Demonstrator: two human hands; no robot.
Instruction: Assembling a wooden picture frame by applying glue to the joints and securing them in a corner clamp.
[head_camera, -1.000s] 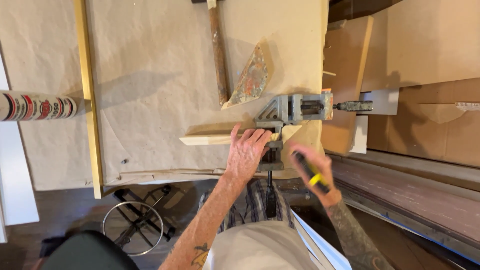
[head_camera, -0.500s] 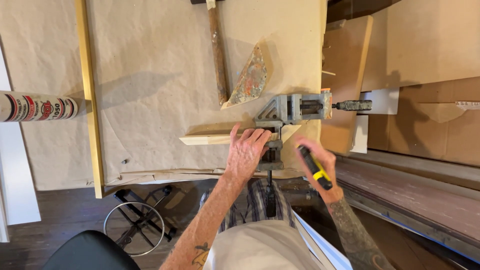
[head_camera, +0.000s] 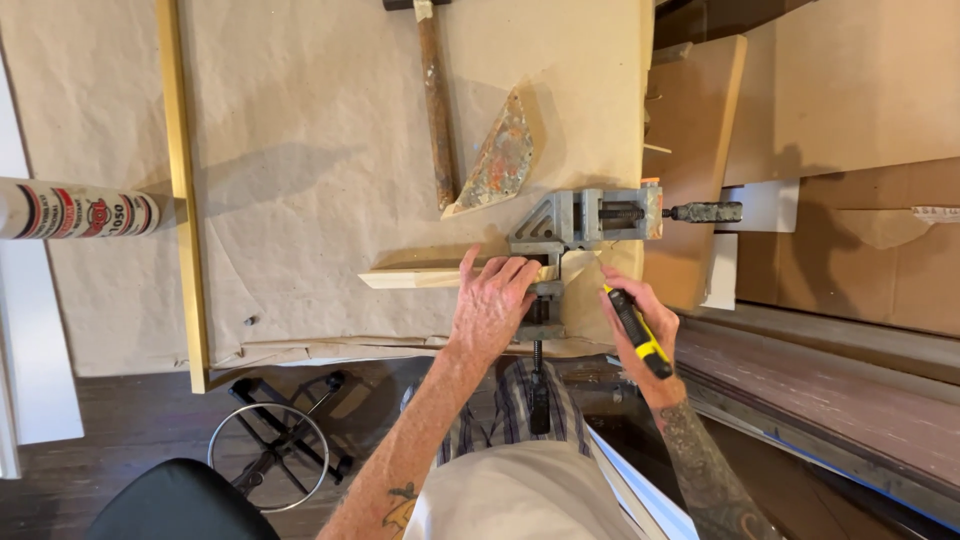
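Nearest the body, below the counter (head_camera: 300, 150) edge, dark floor shows on the left, with a black seat (head_camera: 170, 500) and a wire-ringed stool frame (head_camera: 268, 455) standing on it. Both forearms rise from the lap toward the front lip of the counter, where the brown paper cover is wrinkled and folded over. Left hand (head_camera: 493, 305) lies palm down, fingers spread and slightly curled, pressing flat on the pale wood strip (head_camera: 420, 272) where it enters the metal corner clamp (head_camera: 570, 225); it presses rather than grips. Right hand (head_camera: 640, 325) sits just right of the clamp, near the counter's right front corner, closed around a black and yellow tool (head_camera: 632, 330) whose tip points up toward the clamp; wrist bent, tattooed forearm angling down to the right. The clamp's lower screw hangs past the counter edge between the two arms, and its other screw handle (head_camera: 705, 212) sticks out over the right edge.

Left of the hands the paper lies bare, bounded by a long yellow wooden rail (head_camera: 182, 200) running front to back. Beyond that rail a sealant tube (head_camera: 75, 210) lies sideways. Farther back, a triangular paint-stained wood offcut (head_camera: 498, 160) rests just behind the clamp, beside a hammer (head_camera: 435, 100) whose rusty handle points toward the body. To the right, cardboard sheets (head_camera: 860, 90) and boards crowd close to the counter's side.
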